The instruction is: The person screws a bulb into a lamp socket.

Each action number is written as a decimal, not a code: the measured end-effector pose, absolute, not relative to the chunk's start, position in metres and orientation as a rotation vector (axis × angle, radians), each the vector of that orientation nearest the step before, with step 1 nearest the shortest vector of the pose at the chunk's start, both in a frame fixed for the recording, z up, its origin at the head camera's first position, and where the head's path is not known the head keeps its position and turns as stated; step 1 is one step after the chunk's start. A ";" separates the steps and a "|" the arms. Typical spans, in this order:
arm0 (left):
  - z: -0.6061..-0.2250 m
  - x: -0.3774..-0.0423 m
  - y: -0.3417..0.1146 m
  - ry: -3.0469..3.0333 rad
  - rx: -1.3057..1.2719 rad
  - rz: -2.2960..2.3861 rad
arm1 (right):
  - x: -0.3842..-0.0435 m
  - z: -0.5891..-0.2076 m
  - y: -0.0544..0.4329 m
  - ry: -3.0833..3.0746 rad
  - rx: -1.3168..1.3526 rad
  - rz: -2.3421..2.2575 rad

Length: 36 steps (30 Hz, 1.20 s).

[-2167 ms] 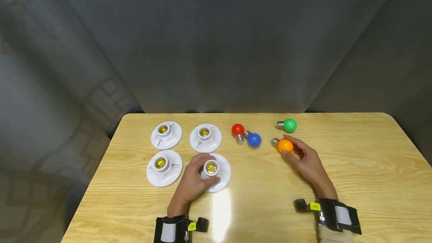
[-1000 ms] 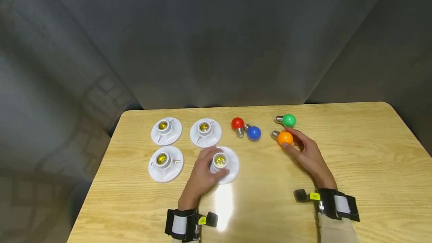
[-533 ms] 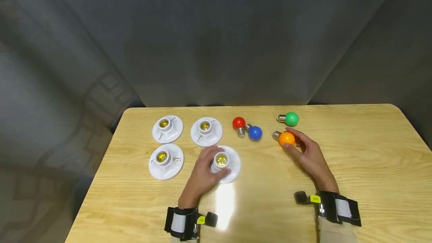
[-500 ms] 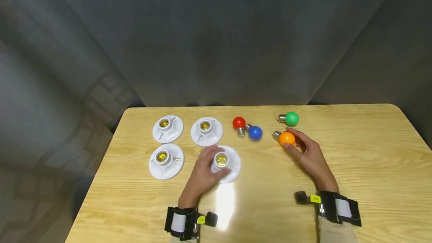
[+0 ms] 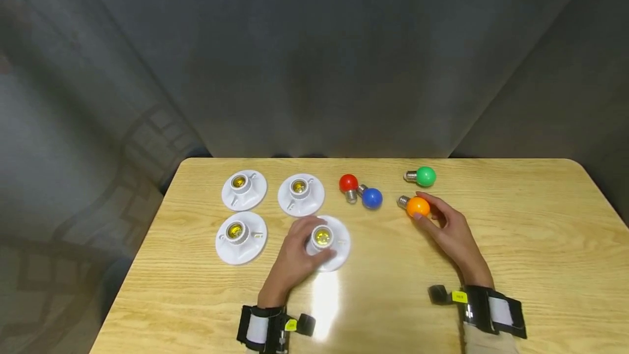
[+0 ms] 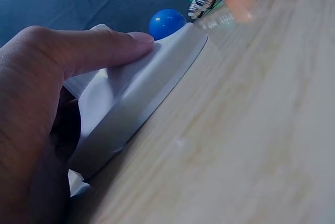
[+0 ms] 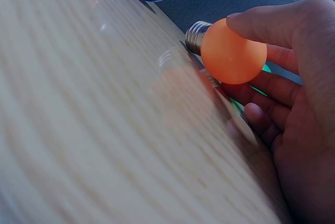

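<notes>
My left hand (image 5: 295, 258) grips a round white lamp holder (image 5: 340, 238) with a brass-coloured socket facing up. In the left wrist view the thumb presses on the holder's base (image 6: 131, 98), whose rim lies along the tabletop. Over on the right, my right hand (image 5: 454, 234) pinches an orange bulb (image 5: 417, 207) between thumb and fingers. The bulb's metal screw end (image 7: 196, 36) points left, away from the palm in the right wrist view. Whether the bulb touches the table I cannot tell. Some fingers of the left hand are hidden behind the holder.
Three more white lamp holders, at back left (image 5: 253, 193), back middle (image 5: 309, 201) and front left (image 5: 241, 250), stand without bulbs. A red bulb (image 5: 348, 182) lies against a blue bulb (image 5: 372, 198). Beyond the orange one lies a green bulb (image 5: 426, 176). A dark curtain (image 5: 314, 70) hangs behind the table.
Since the earliest frame, my left hand has slid its lamp holder a little to the right; it has stayed put since. The right hand keeps its pinch on the orange bulb in about the same place.
</notes>
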<state>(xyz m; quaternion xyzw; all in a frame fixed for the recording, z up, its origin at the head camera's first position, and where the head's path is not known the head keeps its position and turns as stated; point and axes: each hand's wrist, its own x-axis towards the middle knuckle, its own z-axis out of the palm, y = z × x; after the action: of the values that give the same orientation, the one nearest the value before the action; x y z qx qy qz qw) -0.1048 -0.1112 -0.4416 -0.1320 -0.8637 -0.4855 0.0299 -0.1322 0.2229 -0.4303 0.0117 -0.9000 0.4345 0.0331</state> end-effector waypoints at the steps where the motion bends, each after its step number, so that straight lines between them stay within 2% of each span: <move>1: -0.442 -0.105 -0.111 -2.662 -0.411 -1.492 | -0.132 -0.431 0.223 -2.767 0.038 1.338; 36: -0.443 -0.105 -0.112 -2.651 -0.411 -1.487 | -0.132 -0.429 0.221 -2.789 -0.002 1.355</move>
<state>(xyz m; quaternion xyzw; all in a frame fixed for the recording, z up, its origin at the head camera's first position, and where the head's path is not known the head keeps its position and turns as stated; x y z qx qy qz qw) -0.1055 -0.1123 -0.4430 -0.1339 -0.8637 -0.4845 0.0370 -0.1315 0.2215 -0.4295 -0.0006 -0.8992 0.4370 0.0203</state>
